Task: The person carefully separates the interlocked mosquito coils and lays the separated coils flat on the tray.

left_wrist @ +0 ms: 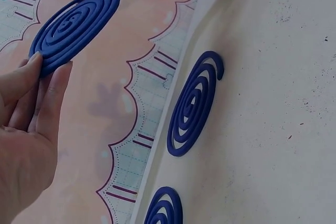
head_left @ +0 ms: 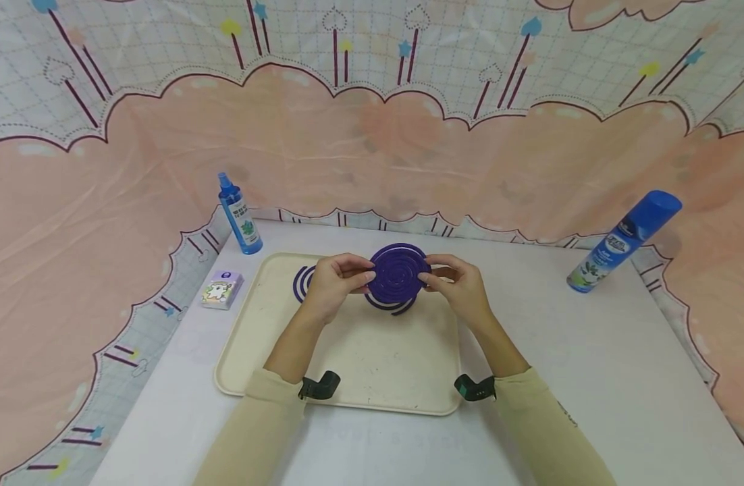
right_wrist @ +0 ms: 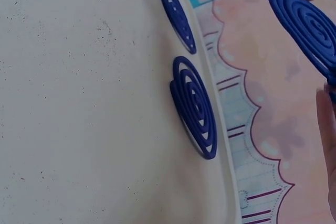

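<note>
My left hand [head_left: 332, 287] and right hand [head_left: 460, 283] hold a dark blue mosquito coil [head_left: 399, 275] between them, above the far part of a cream tray [head_left: 348, 358]. Each hand pinches one edge between thumb and fingers. The held coil's turns lie close together, and the left wrist view shows it tilted. Two looser coils lie on the tray. One coil [left_wrist: 191, 106] is partly covered by the held one in the head view. The other coil [head_left: 301, 283] is partly hidden behind my left hand. In the right wrist view, my right hand [right_wrist: 329, 135] is cut off by the frame.
Left of the tray stand a blue spray bottle [head_left: 241, 219] and a small purple-and-white box [head_left: 223, 290]. A blue aerosol can [head_left: 621, 243] stands at the right of the white table [head_left: 566, 351]. Dark crumbs dot the tray. A patterned cloth [head_left: 323, 148] hangs behind.
</note>
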Demonstrator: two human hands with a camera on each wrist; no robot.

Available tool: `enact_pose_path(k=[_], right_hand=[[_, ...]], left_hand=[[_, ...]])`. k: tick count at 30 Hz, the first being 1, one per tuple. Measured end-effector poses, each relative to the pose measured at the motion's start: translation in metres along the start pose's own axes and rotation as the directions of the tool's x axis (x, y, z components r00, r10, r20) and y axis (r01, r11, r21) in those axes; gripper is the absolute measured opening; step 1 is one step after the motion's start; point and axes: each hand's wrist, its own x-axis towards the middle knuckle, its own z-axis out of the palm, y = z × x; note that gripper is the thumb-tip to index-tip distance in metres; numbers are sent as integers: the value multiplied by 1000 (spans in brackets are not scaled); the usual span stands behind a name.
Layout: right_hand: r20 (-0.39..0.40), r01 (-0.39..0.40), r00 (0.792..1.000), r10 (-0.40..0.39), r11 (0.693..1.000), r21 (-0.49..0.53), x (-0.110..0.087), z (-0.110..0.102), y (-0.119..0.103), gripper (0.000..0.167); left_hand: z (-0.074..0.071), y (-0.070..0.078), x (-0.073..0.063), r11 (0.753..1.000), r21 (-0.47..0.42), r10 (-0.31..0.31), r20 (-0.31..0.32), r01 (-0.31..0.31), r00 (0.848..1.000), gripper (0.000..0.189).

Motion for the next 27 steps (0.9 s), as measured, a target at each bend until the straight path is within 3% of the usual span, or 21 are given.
enact_pose_path(k=[9,16,27], right_hand=[[-75,-9,997,-3,987,-160,-1,-2,0,27],[-57,-27,998,19,989,-147,-2,-2,-1,22],[-23,-35,999,33,994,-104,-3,-3,-2,24]], left_hand=[[1,-1,-1,999,-39,-23,-16,22,1000,30],[-1,-3,0,998,-41,-42,-25,41,999,37],[-1,-3,0,999,-34,-19,-13,19,1000,37]])
